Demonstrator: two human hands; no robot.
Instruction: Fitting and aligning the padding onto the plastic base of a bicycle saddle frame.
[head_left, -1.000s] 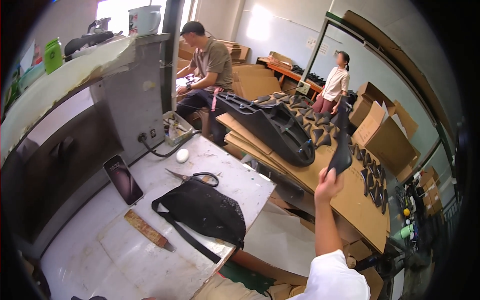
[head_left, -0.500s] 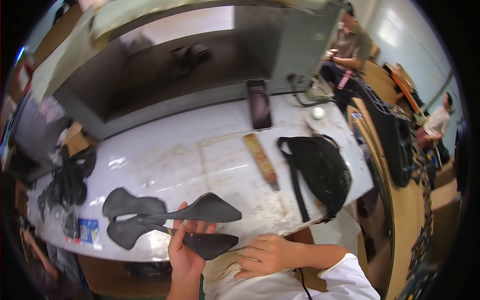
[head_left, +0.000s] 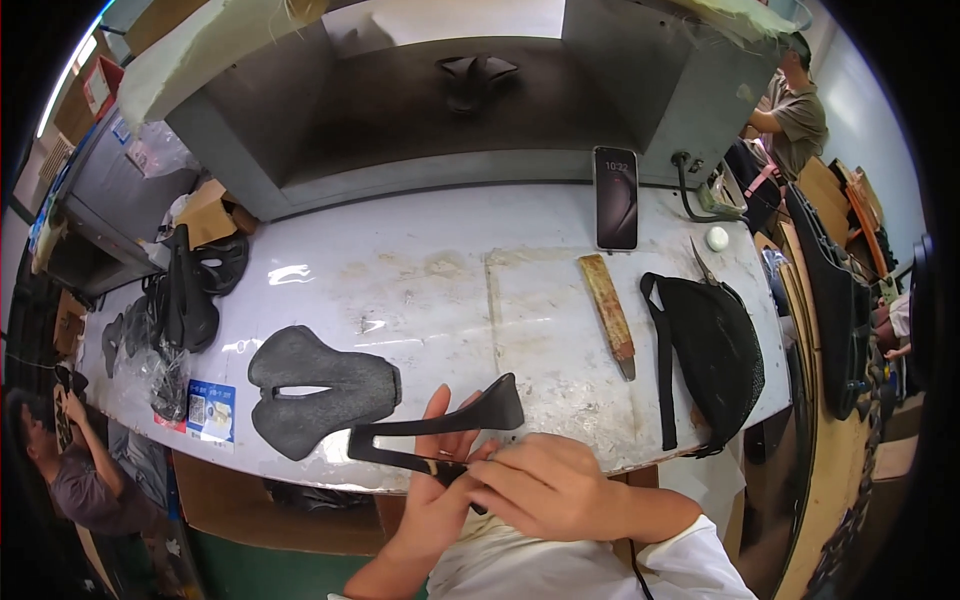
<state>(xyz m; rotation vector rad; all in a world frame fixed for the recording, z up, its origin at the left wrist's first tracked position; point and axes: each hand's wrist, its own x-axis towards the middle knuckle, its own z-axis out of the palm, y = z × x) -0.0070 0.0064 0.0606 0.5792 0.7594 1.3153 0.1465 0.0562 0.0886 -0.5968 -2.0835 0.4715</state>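
My left hand [head_left: 428, 500] holds a black, hard, fork-shaped piece that looks like a bicycle saddle shell [head_left: 390, 430], tilted above the table's front edge. One flared arm of it points up to the right; the other runs under my fingers. My right hand [head_left: 550, 488] is closed at that lower arm, its fingertips bunched against it and close to my left thumb. What exactly those fingertips pinch is hidden. Left of the shell a dark grey saddle pad [head_left: 325, 362] with a central slot lies flat on the table, apart from both hands.
On the white table [head_left: 430, 290] lie a stained flat-bladed tool [head_left: 608, 310], a black pouch [head_left: 710, 360], scissors [head_left: 703, 262], a white ball [head_left: 717, 238] and a phone [head_left: 616, 198]. Black saddles [head_left: 190, 300] and plastic bags sit left. A grey open box [head_left: 450, 165] stands behind. People work nearby.
My right hand has come up from my lap to the shell. The shell has turned in my left hand and moved clear of the pad. The whole view has shifted.
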